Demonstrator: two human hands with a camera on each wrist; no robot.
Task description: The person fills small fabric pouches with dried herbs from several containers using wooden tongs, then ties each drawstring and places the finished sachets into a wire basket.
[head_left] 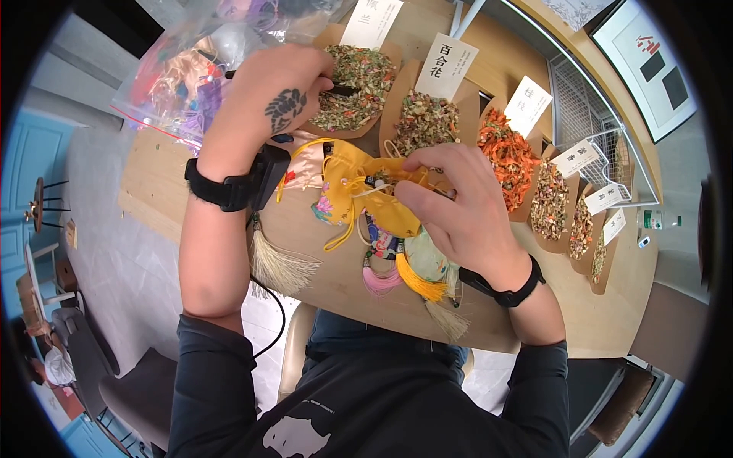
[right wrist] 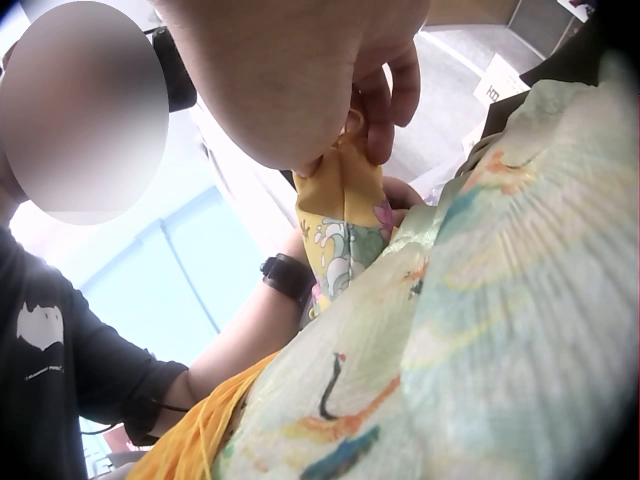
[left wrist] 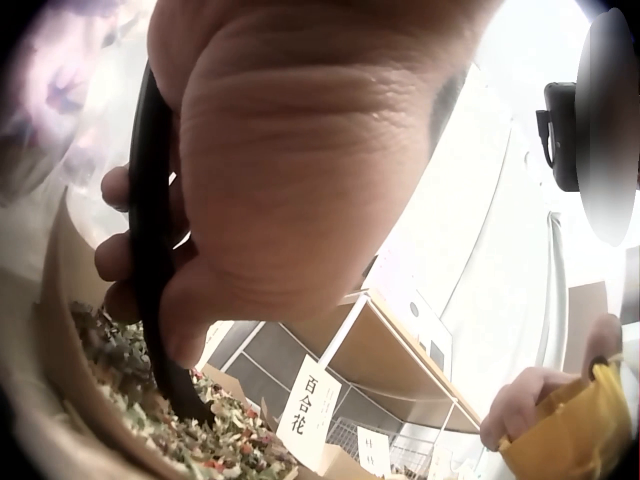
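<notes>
My left hand [head_left: 279, 84] grips a black spoon [left wrist: 152, 200] by its handle, and its lower end dips into the chopped dried herbs [left wrist: 240, 440] of the nearest paper tray. With its thumb and fingers, my right hand [head_left: 458, 195] pinches the rim of a yellow drawstring pouch [head_left: 336, 187] printed with flowers. The pouch's mouth is spread, and some plant bits show inside it. A pale green pouch [right wrist: 350, 400] with a crane print lies below the right hand, beside an orange-yellow tassel [right wrist: 215, 430].
Several paper trays of dried herbs run along the table's back and right, with white name cards [head_left: 447, 67]. A plastic bag [head_left: 183, 84] of pouches lies at left. A peach pouch [head_left: 305, 164], a pink tassel [head_left: 382, 281] and a cream tassel [head_left: 279, 263] are near the hands. Behind stands a wire rack [head_left: 580, 99].
</notes>
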